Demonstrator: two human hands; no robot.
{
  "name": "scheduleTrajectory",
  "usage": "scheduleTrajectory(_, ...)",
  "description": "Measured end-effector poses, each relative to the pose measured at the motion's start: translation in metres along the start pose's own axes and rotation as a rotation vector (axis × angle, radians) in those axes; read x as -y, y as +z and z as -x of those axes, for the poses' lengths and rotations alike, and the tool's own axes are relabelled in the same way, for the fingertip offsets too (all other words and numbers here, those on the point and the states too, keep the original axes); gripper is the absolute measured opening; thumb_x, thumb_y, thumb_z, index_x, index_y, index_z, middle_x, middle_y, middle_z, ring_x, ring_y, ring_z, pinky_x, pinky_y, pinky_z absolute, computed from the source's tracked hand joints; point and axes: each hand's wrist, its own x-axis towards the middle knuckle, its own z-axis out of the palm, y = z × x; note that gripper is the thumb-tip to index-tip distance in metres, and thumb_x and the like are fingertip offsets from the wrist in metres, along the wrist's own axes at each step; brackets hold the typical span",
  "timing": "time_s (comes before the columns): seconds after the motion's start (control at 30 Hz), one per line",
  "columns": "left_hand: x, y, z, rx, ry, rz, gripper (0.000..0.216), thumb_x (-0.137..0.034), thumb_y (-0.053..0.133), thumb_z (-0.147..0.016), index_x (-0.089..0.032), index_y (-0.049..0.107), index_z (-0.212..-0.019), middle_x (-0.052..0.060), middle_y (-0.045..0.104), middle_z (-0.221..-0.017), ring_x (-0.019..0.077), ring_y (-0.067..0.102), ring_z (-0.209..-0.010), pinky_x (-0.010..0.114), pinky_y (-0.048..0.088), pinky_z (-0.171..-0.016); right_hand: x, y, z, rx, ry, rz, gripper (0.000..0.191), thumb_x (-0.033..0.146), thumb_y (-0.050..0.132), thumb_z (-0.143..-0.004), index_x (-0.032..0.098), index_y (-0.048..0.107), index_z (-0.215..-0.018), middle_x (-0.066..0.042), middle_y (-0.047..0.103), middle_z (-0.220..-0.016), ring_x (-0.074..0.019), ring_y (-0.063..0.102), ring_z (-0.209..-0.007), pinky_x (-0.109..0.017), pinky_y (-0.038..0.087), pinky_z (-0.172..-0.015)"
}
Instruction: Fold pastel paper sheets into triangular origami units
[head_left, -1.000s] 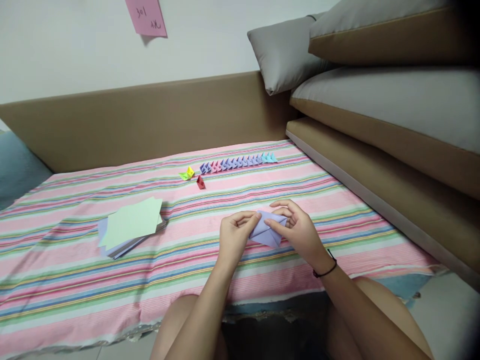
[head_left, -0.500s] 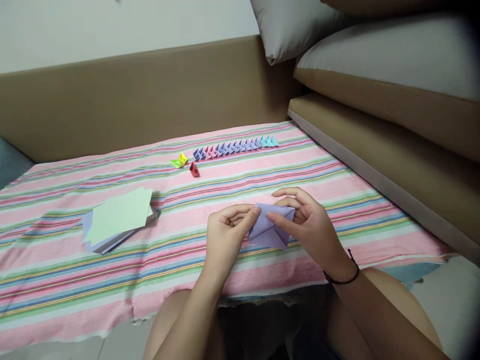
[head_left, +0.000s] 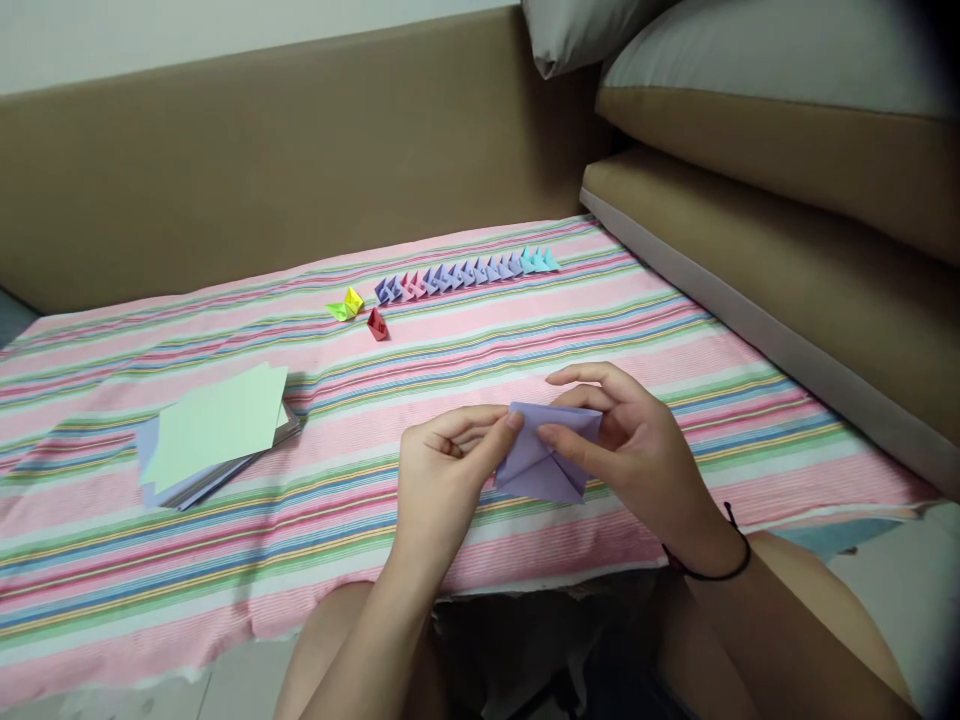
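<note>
A partly folded sheet of purple paper (head_left: 544, 470) is held between my two hands above the striped cloth, its crease lines and flaps facing me. My left hand (head_left: 450, 470) pinches its upper left corner between thumb and fingers. On the right side, my right hand (head_left: 626, 435) grips it with the thumb on the front face and fingers behind; the index finger is raised off the paper. The fingers behind the sheet are partly hidden.
A stack of paper sheets (head_left: 217, 425), pale green on top, lies at left. Farther back are a row of folded paper pieces (head_left: 457, 277), a yellow-green piece (head_left: 347, 304) and a red piece (head_left: 377, 324). Stacked cushions (head_left: 750, 220) stand at right on the striped cloth (head_left: 337, 540).
The view has tipped down and shifted slightly, so the background sits higher. Both hands keep hold of the purple paper, with the right thumb and fingers nearly in the same place.
</note>
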Motion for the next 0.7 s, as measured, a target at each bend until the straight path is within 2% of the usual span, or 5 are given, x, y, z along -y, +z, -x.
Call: scheduleTrajectory(0.7,-0.0002,0.0001,-0.0006,-0.017,-0.025,-0.057,0.018,-0.034,0.073,-0.068,-0.017,0.074,-0.074,0.002,0.068,-0.062,0.0117,0.058,-0.058,0.022,0.047,-0.055,-0.0039,0.0004,-0.0003,0.000,-0.006,-0.027,0.033,0.022,0.071,-0.074,0.024,0.056,-0.103,0.002,0.063,-0.078,-0.0112,0.056,-0.068,-0.021,0.044,-0.058)
